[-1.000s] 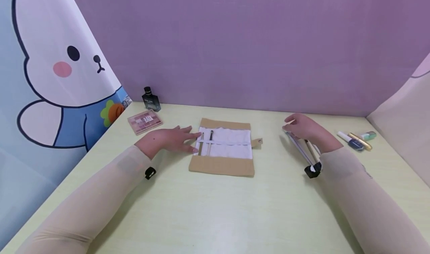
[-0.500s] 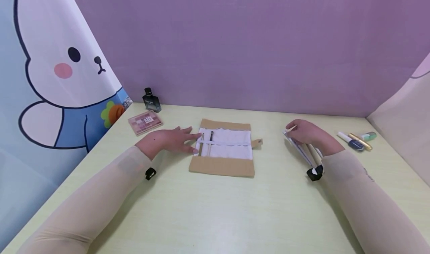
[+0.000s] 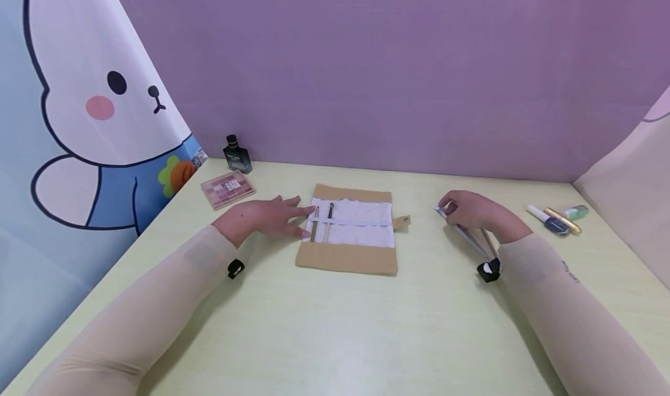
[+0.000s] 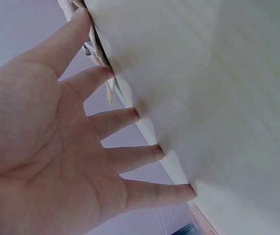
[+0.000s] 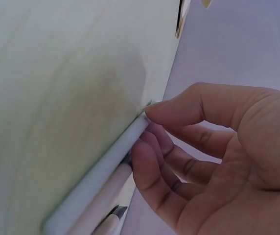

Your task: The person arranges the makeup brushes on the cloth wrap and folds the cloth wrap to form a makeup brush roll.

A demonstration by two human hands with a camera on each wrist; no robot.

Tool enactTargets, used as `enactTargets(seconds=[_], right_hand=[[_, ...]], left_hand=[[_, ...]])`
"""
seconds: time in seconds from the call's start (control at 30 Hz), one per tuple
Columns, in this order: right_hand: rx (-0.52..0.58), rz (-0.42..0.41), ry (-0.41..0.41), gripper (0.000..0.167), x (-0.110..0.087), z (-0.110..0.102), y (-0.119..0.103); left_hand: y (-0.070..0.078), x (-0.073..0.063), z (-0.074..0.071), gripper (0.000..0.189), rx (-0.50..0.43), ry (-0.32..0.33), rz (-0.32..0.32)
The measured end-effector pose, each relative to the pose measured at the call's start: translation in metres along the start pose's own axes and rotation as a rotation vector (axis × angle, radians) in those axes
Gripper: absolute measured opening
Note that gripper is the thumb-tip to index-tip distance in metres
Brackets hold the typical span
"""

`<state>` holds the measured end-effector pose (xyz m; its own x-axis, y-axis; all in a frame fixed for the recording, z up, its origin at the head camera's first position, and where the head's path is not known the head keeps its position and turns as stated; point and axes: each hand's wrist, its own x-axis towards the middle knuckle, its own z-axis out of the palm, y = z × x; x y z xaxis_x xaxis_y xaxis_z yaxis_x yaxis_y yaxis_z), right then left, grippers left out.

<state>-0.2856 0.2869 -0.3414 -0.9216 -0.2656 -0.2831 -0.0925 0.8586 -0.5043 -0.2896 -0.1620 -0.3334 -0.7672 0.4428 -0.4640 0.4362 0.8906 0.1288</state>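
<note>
Near the left edge of a tan brush roll (image 3: 345, 259), my left hand (image 3: 264, 217) rests with its fingers spread, the fingertips down on the table and the roll's edge. The roll lies unfolded, its white lining showing. A gold-toned brush (image 3: 313, 232) and a dark-tipped brush (image 3: 327, 227) sit under its left strap. To the right, my right hand (image 3: 468, 209) pinches the far end of a slim makeup brush with a pale handle (image 5: 96, 171) between thumb and fingers. Beside it in the right wrist view lie a pinkish handle (image 5: 105, 196) and a dark-tipped one (image 5: 111, 221).
A pink palette (image 3: 227, 190) and a dark bottle (image 3: 238, 157) stand at the back left. At the right lie a navy-and-white tube (image 3: 549, 221), a gold tube (image 3: 563, 220) and a green tube (image 3: 577, 211). The roll's snap tab (image 3: 401, 223) sticks out rightward.
My right hand has come down and its fingers have closed on the pale brush's far end, which has shifted slightly left. My left hand and the roll have stayed put.
</note>
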Motion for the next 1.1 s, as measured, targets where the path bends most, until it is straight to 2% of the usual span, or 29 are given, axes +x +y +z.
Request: enactTargets(seconds=[0.23,0.63,1.1], right_hand=[[-0.103,-0.035,0.027,0.046,-0.0017,0.0031,-0.0007],[-0.049,0.011,0.029,0.049,-0.0019,0.0027,-0.0020],[-0.081,0.020,0.040,0.051,-0.0024,0.0003,-0.0080]], left_hand=[[0.0002,0.0006,0.0000,0.079,0.000,-0.005,-0.006],[-0.0001,0.0006,-0.0002,0.079,0.005,-0.003,-0.006],[0.0004,-0.0002,-0.0003,0.080,0.001,-0.001,-0.009]])
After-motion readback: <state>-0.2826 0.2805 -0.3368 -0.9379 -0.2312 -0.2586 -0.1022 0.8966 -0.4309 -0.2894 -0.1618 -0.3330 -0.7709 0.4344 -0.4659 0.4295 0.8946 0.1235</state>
